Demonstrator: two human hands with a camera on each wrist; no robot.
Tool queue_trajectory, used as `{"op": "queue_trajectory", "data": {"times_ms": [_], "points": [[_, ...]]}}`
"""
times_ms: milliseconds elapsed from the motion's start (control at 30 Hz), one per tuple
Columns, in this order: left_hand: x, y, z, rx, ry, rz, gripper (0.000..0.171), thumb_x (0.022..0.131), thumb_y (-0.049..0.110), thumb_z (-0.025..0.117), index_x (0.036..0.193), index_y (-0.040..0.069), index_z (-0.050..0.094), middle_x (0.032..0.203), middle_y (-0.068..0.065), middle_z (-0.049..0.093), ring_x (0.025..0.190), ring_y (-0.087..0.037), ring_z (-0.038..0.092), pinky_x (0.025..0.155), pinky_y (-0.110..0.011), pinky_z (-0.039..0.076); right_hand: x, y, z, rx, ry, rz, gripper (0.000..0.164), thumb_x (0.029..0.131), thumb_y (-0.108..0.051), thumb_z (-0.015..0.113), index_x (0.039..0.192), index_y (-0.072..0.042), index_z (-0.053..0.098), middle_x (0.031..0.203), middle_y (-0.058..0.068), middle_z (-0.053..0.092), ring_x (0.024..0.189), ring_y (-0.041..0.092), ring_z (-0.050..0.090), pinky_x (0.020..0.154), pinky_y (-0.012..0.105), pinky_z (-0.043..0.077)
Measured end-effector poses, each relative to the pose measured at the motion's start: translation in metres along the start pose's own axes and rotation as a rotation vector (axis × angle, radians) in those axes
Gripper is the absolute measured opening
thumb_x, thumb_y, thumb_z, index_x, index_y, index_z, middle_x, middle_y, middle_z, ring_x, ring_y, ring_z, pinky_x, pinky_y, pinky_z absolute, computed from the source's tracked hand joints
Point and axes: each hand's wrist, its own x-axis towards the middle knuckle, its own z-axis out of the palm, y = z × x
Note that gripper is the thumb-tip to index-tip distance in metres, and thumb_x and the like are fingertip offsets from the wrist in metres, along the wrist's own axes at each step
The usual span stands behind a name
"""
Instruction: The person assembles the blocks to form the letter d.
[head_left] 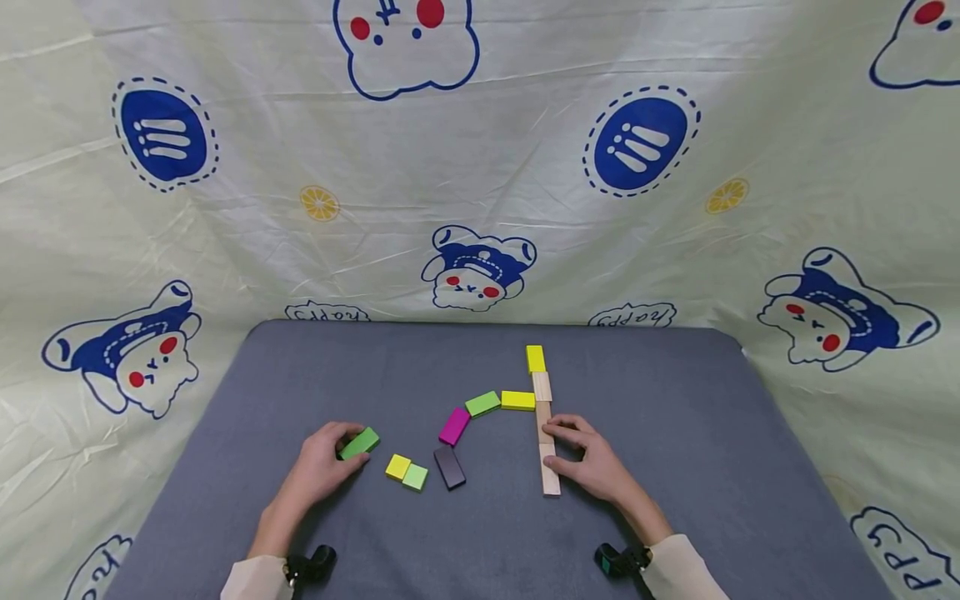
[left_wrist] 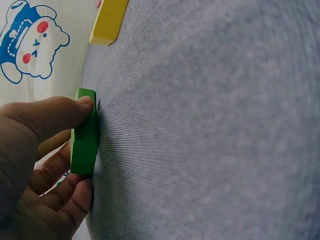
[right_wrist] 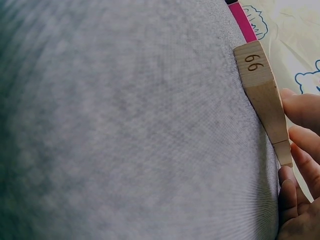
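Two hands low on grey mat (head_left: 675, 417), seen from the head. Left hand (head_left: 322, 462) curled round green block (head_left: 359, 442), pinching it flat on the mat, left of all the other pieces. Right hand (head_left: 592, 462) relaxed, fingers nearly straight, tips touching the right side of wood row (head_left: 543, 421), gripping nothing. Topping that row, yellow block (head_left: 536, 358); branching left from it, an arc of yellow piece (head_left: 518, 400), lime piece (head_left: 482, 403), magenta piece (head_left: 454, 426) and black piece (head_left: 449, 467). Just beside the black one, small pair (head_left: 406, 472), yellow and pale green, touching. No box, tray or bowl anywhere, so nothing contained.

Closer on the left wrist: green block (left_wrist: 84, 132) held between thumb above and fingers below, its face against the mat (left_wrist: 210, 125). Likely risk: a light pinch on smooth painted sides, so a slip or twist on lifting, perhaps into the small pair close by.

Closer on the right wrist: fingertips (right_wrist: 300, 107) laid along wood block marked 66 (right_wrist: 260, 80) and the short wood piece (right_wrist: 283, 152) butted to it, magenta strip (right_wrist: 245, 22) beyond. Likely risk: too firm a sideways push, bending the loose row, opening its joints or knocking the arc out of line. Soft mat nap may also snag a sliding edge.
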Motion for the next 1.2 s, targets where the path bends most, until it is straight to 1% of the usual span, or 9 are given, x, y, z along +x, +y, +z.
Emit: {"op": "queue_trajectory", "data": {"times_ms": [200, 333, 400, 467, 567, 767, 1000, 1200], "points": [[0.000, 0.004, -0.001, -0.001, 0.005, 0.005, 0.036, 0.086, 0.010, 0.082, 0.120, 0.004, 0.073, 0.113, -0.013, 0.069, 0.095, -0.023, 0.063, 0.080, -0.040, 0.050, 0.000, 0.000, 0.000, -0.006, 0.000, -0.005, 0.050, 0.088, -0.026, 0.082, 0.135, -0.013, 0.069, 0.140, 0.002, 0.058, 0.131, 0.025, 0.053, 0.107, 0.054, 0.045], [0.000, 0.008, -0.003, 0.000, 0.008, 0.042, 0.035, 0.087, 0.009, 0.081, 0.120, 0.007, 0.073, 0.116, -0.013, 0.069, 0.102, -0.027, 0.063, 0.086, -0.046, 0.048, 0.000, 0.000, 0.000, -0.017, 0.003, -0.010, 0.050, 0.088, -0.027, 0.082, 0.135, -0.013, 0.069, 0.140, 0.002, 0.058, 0.131, 0.025, 0.053, 0.108, 0.054, 0.044], [0.000, 0.011, -0.003, -0.006, 0.011, 0.064, 0.034, 0.087, 0.008, 0.080, 0.120, 0.008, 0.073, 0.116, -0.012, 0.069, 0.104, -0.028, 0.063, 0.087, -0.047, 0.048, 0.000, 0.000, 0.000, -0.020, 0.006, -0.014, 0.050, 0.088, -0.026, 0.082, 0.135, -0.012, 0.069, 0.140, 0.002, 0.058, 0.131, 0.025, 0.053, 0.108, 0.055, 0.044], [-0.001, 0.014, -0.003, -0.016, 0.012, 0.086, 0.034, 0.087, 0.008, 0.080, 0.120, 0.009, 0.073, 0.115, -0.012, 0.068, 0.103, -0.028, 0.062, 0.086, -0.046, 0.048, 0.000, 0.000, 0.000, -0.022, 0.009, -0.019, 0.050, 0.088, -0.026, 0.082, 0.134, -0.012, 0.069, 0.140, 0.003, 0.058, 0.131, 0.026, 0.053, 0.108, 0.055, 0.044], [-0.001, 0.019, -0.003, -0.031, 0.013, 0.101, 0.034, 0.087, 0.008, 0.081, 0.121, 0.009, 0.074, 0.114, -0.011, 0.066, 0.102, -0.025, 0.062, 0.084, -0.042, 0.049, 0.000, 0.000, 0.000, -0.024, 0.010, -0.025, 0.049, 0.089, -0.026, 0.081, 0.134, -0.011, 0.069, 0.140, 0.004, 0.058, 0.130, 0.028, 0.053, 0.108, 0.055, 0.044], [0.000, 0.027, 0.002, -0.044, 0.006, 0.105, 0.034, 0.087, 0.009, 0.081, 0.120, 0.007, 0.074, 0.116, -0.011, 0.069, 0.103, -0.025, 0.061, 0.084, -0.042, 0.049, -0.001, 0.000, 0.000, -0.028, 0.002, -0.013, 0.050, 0.089, -0.028, 0.081, 0.135, -0.012, 0.069, 0.140, 0.004, 0.058, 0.131, 0.028, 0.052, 0.108, 0.055, 0.044], [0.001, 0.042, 0.008, -0.078, -0.034, 0.099, 0.031, 0.087, 0.009, 0.080, 0.117, 0.014, 0.075, 0.113, -0.004, 0.067, 0.102, -0.020, 0.058, 0.086, -0.040, 0.047, -0.001, 0.000, 0.000, -0.032, 0.007, -0.019, 0.049, 0.090, -0.028, 0.081, 0.135, -0.012, 0.069, 0.140, 0.006, 0.058, 0.130, 0.030, 0.053, 0.106, 0.055, 0.045], [0.001, 0.057, 0.016, -0.116, -0.066, 0.151, 0.033, 0.086, 0.010, 0.081, 0.118, 0.016, 0.075, 0.112, 0.000, 0.067, 0.100, -0.015, 0.056, 0.084, -0.034, 0.047, -0.001, 0.000, 0.000, -0.014, 0.000, -0.016, 0.049, 0.090, -0.028, 0.081, 0.135, -0.012, 0.069, 0.141, 0.006, 0.057, 0.132, 0.031, 0.052, 0.109, 0.059, 0.042]]}}
